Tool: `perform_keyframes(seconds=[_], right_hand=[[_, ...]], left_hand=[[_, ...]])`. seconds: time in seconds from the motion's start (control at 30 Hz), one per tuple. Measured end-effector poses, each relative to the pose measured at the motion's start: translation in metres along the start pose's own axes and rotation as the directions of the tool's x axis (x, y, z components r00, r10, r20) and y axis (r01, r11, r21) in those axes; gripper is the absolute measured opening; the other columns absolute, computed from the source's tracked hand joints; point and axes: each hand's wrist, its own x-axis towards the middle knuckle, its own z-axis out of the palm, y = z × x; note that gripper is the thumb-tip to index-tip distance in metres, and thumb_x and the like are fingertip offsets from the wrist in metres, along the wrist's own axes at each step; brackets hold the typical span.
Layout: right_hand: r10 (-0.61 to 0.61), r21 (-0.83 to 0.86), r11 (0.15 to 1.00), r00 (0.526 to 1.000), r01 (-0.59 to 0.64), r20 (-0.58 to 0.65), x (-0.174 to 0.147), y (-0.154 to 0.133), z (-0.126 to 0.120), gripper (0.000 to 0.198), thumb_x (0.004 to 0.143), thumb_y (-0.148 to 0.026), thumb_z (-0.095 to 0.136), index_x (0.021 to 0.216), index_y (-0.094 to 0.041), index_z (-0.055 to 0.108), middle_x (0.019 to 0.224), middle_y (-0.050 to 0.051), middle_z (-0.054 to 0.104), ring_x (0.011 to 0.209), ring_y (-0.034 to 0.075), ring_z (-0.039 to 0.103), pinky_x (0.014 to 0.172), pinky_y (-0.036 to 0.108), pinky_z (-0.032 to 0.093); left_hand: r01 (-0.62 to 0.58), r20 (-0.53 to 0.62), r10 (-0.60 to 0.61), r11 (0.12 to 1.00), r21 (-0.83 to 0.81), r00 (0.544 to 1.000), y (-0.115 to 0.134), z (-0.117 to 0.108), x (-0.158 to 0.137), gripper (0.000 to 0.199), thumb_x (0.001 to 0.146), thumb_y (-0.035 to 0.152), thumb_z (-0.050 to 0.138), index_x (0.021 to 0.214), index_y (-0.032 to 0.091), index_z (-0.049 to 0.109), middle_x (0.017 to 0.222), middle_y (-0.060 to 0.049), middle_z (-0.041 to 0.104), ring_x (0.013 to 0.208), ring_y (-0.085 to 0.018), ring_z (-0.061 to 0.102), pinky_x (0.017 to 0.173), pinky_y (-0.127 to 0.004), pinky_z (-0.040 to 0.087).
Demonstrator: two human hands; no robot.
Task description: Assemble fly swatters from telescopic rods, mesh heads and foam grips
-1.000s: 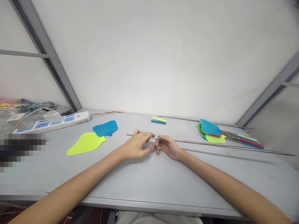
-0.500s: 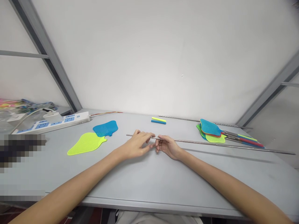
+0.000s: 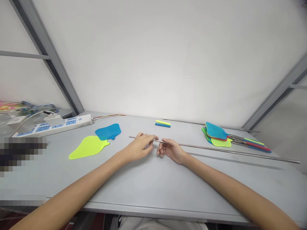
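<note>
A long thin metal rod (image 3: pixel 216 149) stretches rightward above the table from between my hands. My left hand (image 3: pixel 141 146) is closed on it near its left end, palm down. Close beside it, my right hand (image 3: pixel 171 150) pinches the same rod between thumb and fingers, with the other fingers curled. To the left lie a yellow-green perforated fly swatter head (image 3: pixel 89 147) and a blue one (image 3: pixel 108 131), overlapping slightly. Behind my hands rest a yellow grip tube (image 3: pixel 163 122) and a blue grip tube (image 3: pixel 162 125).
A pile of fly swatters (image 3: pixel 217 131) lies at the right, under the rod's line. Another metal rod (image 3: pixel 184 121) lies along the wall. At the left stands a white power strip (image 3: pixel 59 125) with plugs and cables. Grey frame posts (image 3: pixel 51 59) flank the table (image 3: pixel 153 188).
The rod's right end has dipped and shifted slightly left, while its left end has risen a little. The fingers of my left hand have drawn in closer on the rod.
</note>
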Motion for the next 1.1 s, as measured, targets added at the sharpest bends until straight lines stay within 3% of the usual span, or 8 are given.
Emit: perform_keyframes(seconds=[0.3, 0.6, 0.83, 1.1], right_hand=[[-0.003, 0.006, 1.0, 1.0, 0.003, 0.009, 0.001, 0.001, -0.001, 0.035, 0.079, -0.036, 0.037, 0.063, -0.011, 0.055, 0.053, 0.004, 0.05, 0.062, 0.017, 0.054, 0.058, 0.028, 0.036], [0.002, 0.011, 1.0, 1.0, -0.002, -0.007, 0.002, 0.002, -0.001, 0.037, 0.08, -0.039, 0.035, 0.063, -0.011, 0.054, 0.052, 0.004, 0.05, 0.06, 0.016, 0.054, 0.056, 0.028, 0.036], [-0.01, -0.006, 1.0, 1.0, 0.01, 0.006, 0.0, 0.001, 0.0, 0.039, 0.08, -0.04, 0.035, 0.063, -0.011, 0.054, 0.053, 0.004, 0.05, 0.06, 0.016, 0.054, 0.056, 0.028, 0.036], [-0.004, -0.023, 1.0, 0.999, 0.004, 0.033, -0.002, 0.0, -0.001, 0.038, 0.079, -0.041, 0.037, 0.065, -0.01, 0.055, 0.055, 0.003, 0.049, 0.061, 0.015, 0.052, 0.056, 0.027, 0.036]], left_hand=[[0.064, -0.089, -0.059, 0.996, 0.054, 0.994, -0.002, -0.005, 0.003, 0.03, 0.084, 0.034, 0.023, 0.088, 0.02, 0.049, 0.083, -0.001, 0.053, 0.08, -0.014, 0.046, 0.075, -0.028, 0.03], [0.252, -0.227, -0.185, 0.915, 0.316, 0.956, -0.019, -0.004, 0.0, 0.042, 0.077, 0.052, 0.03, 0.08, 0.017, 0.053, 0.079, -0.005, 0.053, 0.076, -0.019, 0.048, 0.07, -0.032, 0.032], [0.249, -0.185, -0.199, 0.917, 0.312, 0.962, -0.016, -0.006, 0.0, 0.045, 0.078, 0.052, 0.028, 0.064, 0.016, 0.051, 0.064, -0.003, 0.054, 0.066, -0.016, 0.049, 0.066, -0.029, 0.032], [0.203, -0.111, -0.176, 0.924, 0.325, 0.978, -0.012, -0.003, -0.001, 0.046, 0.082, 0.046, 0.021, 0.058, 0.016, 0.047, 0.058, -0.002, 0.052, 0.056, -0.013, 0.047, 0.059, -0.026, 0.029]])
